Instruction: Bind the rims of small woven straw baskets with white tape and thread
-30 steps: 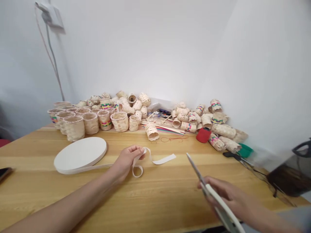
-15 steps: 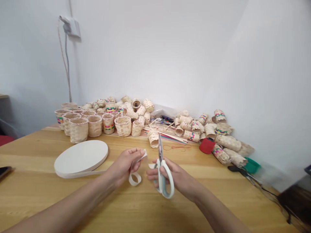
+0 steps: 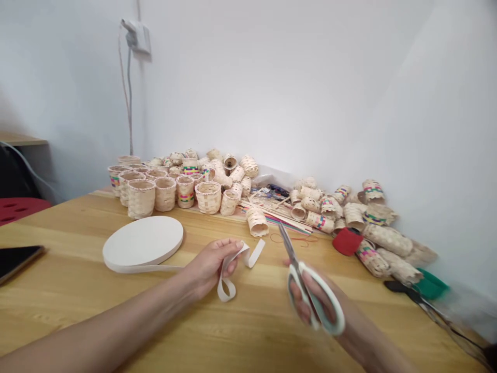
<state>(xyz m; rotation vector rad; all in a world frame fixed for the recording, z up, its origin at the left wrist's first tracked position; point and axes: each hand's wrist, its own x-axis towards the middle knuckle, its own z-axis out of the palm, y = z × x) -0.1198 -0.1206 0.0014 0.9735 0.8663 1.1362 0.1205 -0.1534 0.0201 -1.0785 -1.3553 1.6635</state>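
White flat tape (image 3: 229, 290) is pinched in my left hand (image 3: 213, 263); one end sticks out past the fingertips and a loop hangs below. A strip of the same tape runs from under my left wrist to a wide, flat white roll (image 3: 143, 241) lying on the table at the left. Around the handles of white-and-grey scissors (image 3: 322, 298), my right hand (image 3: 306, 298) is closed, slightly blurred. The blades point up and away, close together, apart from the tape. A small woven basket (image 3: 257, 223) lies on its side beyond both hands.
Several woven baskets (image 3: 165, 194) stand at the back left, with more heaped along the wall. Thin strips (image 3: 283, 216), a red thread (image 3: 297, 239), a red object (image 3: 347, 242) and a green one (image 3: 432, 285) lie rightward. A phone (image 3: 19, 259) rests at the left edge.
My right hand with the scissors has moved right and nearer, away from the tape. The tape's free end now sticks out beyond my left hand. The view has shifted left.
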